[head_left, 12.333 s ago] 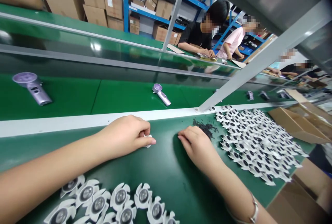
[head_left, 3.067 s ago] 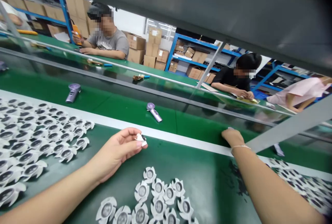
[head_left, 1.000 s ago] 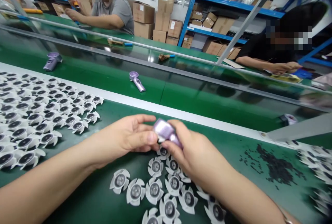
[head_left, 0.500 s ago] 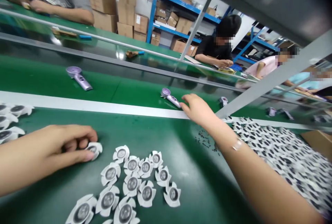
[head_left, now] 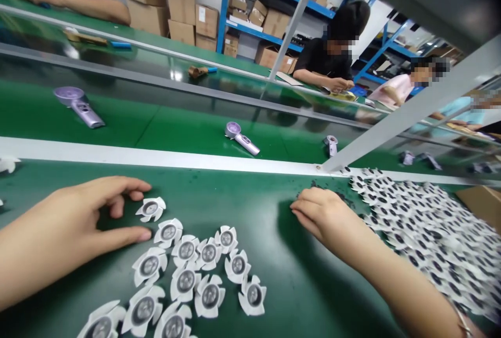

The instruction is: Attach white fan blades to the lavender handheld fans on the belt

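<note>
Left hand (head_left: 74, 223) open around 1 white petalled disc (head_left: 151, 208) on the green belt (head_left: 270, 280).
Disc lies between thumb and forefinger, ungripped; right hand (head_left: 329, 218) loosely curled, empty, near dark granules (head_left: 313, 185); grey strut (head_left: 376, 121) crosses beyond.

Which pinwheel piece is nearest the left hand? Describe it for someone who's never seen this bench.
On the green bench, a loose cluster of white pinwheel-shaped pieces lies in front of the person. The piece sits at the cluster's top left end, nearest the left hand.
</note>
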### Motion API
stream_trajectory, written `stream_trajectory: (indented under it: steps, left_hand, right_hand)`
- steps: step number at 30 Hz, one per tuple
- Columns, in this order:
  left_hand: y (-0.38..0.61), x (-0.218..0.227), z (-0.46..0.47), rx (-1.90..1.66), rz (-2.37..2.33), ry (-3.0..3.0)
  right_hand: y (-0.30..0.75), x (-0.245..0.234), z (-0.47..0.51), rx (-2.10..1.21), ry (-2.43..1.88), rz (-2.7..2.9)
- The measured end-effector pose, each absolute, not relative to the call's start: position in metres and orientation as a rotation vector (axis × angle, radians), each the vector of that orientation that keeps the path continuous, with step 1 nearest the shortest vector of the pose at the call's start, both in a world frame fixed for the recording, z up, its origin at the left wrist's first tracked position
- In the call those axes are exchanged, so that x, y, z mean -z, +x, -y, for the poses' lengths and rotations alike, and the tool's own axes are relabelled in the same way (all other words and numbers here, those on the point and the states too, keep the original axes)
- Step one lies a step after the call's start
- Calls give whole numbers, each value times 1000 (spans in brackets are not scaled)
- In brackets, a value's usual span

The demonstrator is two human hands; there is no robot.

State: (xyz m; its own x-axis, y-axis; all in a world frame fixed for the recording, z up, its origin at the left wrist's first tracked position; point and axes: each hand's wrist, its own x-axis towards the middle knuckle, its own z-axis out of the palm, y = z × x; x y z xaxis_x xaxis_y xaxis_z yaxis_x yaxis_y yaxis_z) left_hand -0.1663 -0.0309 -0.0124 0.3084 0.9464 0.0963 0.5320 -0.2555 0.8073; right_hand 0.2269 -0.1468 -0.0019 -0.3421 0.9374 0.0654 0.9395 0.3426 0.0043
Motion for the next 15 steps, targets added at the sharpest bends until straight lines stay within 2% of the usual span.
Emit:
stream_trajectory:
  steps: [3,6,10,15]
  left_hand:
    - [-166,12,33,-608,-1370,2314]
    - [-166,9,36,-468,-1318,2394]
    - [-162,-3,44,-375,-1388,2280]
    - [-155,-18,63,-549,-1157,2052]
  right_hand:
    - [225,-2,144,216,-1798,2638]
    - [214,-8,137,188,-1746,2610]
    - [160,-28,119,-230,-1614,2311]
    - [76,-51,99,-733,-1245,2131]
